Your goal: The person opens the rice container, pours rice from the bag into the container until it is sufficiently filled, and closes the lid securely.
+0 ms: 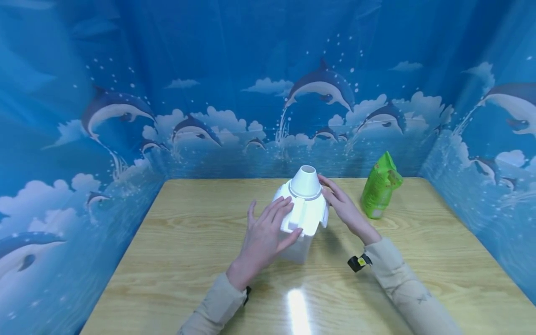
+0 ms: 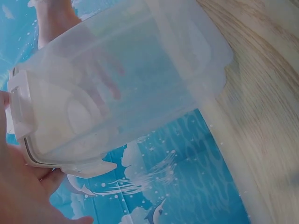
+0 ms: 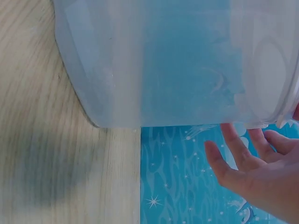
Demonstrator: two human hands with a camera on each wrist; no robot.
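Note:
A translucent plastic storage container (image 1: 296,251) stands upright on the table, a white lid (image 1: 307,216) with a cone-shaped spout on its top. My left hand (image 1: 264,235) lies over the lid's near left side, fingers spread and thumb touching the near edge. The left wrist view shows the container's clear body (image 2: 140,74) and a lid clip (image 2: 88,168) sticking outward. My right hand (image 1: 345,207) is at the lid's far right side, fingers extended beside the rim. In the right wrist view those fingers (image 3: 236,144) are loosely spread; contact at the rim is partly cut off.
A green bag (image 1: 380,188) stands upright on the wooden table (image 1: 201,232), to the right of my right hand. A blue dolphin-print curtain (image 1: 226,83) surrounds the table at the back and sides.

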